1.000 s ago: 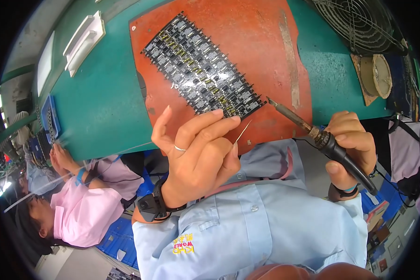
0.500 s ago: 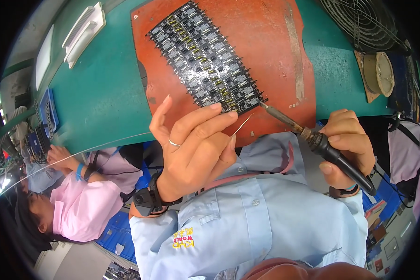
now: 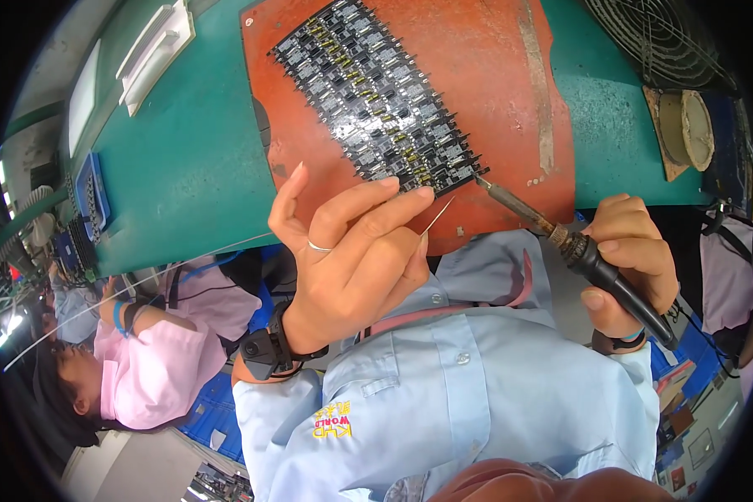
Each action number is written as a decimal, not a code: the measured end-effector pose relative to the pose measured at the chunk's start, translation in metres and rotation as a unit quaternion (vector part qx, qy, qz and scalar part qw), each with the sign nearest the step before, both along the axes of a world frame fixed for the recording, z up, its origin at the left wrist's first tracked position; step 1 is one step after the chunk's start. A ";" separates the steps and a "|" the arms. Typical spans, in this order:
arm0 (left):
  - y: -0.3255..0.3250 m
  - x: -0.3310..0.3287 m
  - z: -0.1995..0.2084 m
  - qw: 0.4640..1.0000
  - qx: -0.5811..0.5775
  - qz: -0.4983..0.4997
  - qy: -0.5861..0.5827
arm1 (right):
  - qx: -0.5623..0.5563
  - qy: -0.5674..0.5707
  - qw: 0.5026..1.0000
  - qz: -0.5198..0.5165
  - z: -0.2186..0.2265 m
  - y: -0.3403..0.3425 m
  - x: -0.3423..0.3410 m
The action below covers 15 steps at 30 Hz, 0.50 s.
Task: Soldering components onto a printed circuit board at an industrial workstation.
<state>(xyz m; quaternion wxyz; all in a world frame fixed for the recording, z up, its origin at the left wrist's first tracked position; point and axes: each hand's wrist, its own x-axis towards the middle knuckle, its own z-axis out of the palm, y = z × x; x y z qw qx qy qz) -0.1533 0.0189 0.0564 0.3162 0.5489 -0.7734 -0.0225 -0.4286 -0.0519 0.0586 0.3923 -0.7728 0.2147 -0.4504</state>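
Head view:
L hand: frame centre, fingers pinched on thin solder wire, end near iron tip.
R hand: right of frame, fingers wrapped round soldering iron, tip touching lower edge of black component panel.
Panel: upper centre, on orange mat, green bench.
Risk: L fingertips close to hot tip, burn likely; slip could bridge neighbouring pins.
Containers: white tray upper left, contents not visible.

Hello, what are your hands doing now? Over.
Left hand pinching solder wire. Right hand gripping soldering iron, tip at component panel edge. Nothing blocking.
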 end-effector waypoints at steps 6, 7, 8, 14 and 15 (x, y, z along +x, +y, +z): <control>-0.003 0.002 0.002 1.000 -0.008 -0.015 -0.011 | 0.007 -0.028 1.000 -0.013 -0.004 0.000 0.003; -0.005 0.002 0.003 1.000 -0.011 -0.020 -0.002 | 0.005 -0.029 0.999 -0.014 -0.004 0.001 0.004; -0.006 0.002 0.003 1.000 -0.015 -0.025 0.006 | 0.021 -0.034 0.999 -0.014 -0.004 0.001 0.005; 0.005 0.015 -0.003 0.989 0.040 0.004 0.145 | 0.075 0.113 0.991 0.015 0.025 -0.005 0.029; 0.005 0.014 -0.002 0.991 0.036 0.003 0.131 | 0.072 0.115 0.991 0.011 0.026 -0.007 0.035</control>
